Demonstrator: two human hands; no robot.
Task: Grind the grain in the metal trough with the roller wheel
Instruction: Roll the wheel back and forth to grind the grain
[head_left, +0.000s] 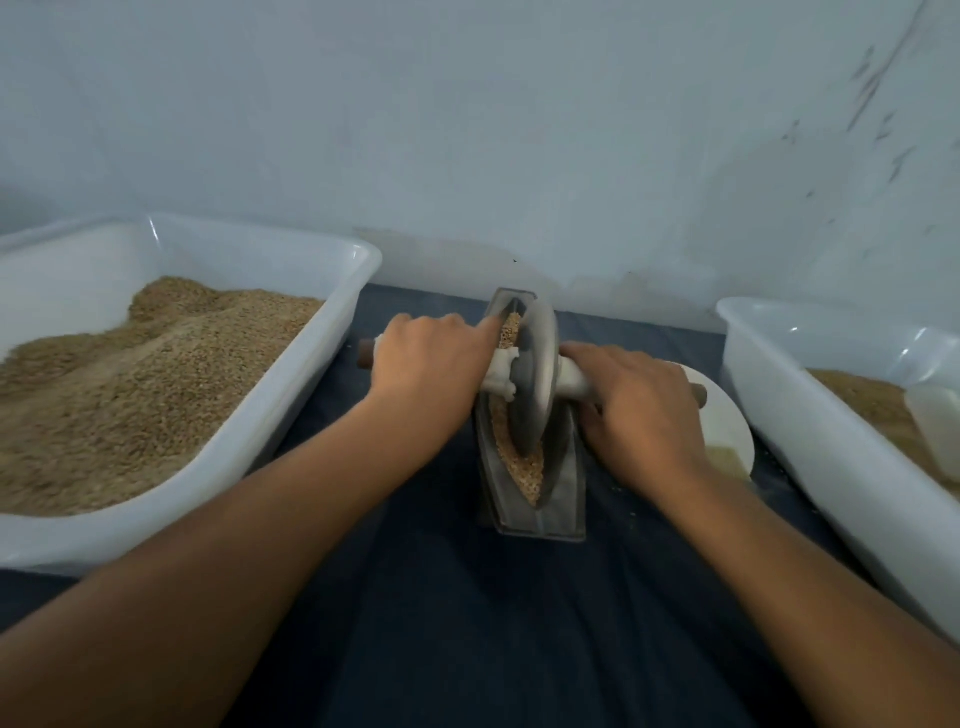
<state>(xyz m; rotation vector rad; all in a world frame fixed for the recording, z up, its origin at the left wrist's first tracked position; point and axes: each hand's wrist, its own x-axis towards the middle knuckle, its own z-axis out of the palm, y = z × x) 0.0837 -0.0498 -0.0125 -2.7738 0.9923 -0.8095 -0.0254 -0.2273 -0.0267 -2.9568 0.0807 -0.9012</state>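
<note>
A narrow boat-shaped metal trough (563, 499) stands lengthwise on the dark blue cloth in the middle. Tan grain (524, 473) lies along its groove. A grey metal roller wheel (535, 379) sits upright in the groove, towards the far half, with an axle handle sticking out on both sides. My left hand (431, 364) is closed over the left handle; its brown tip (366, 353) pokes out beyond my fingers. My right hand (639, 410) grips the right handle, whose end (698, 395) shows past my knuckles.
A big white tub (332, 332) heaped with grain stands at the left. Another white tub (789, 415) with grain and a plastic scoop (937, 431) is at the right. A white plate (727, 431) lies under my right hand. A pale wall closes the back.
</note>
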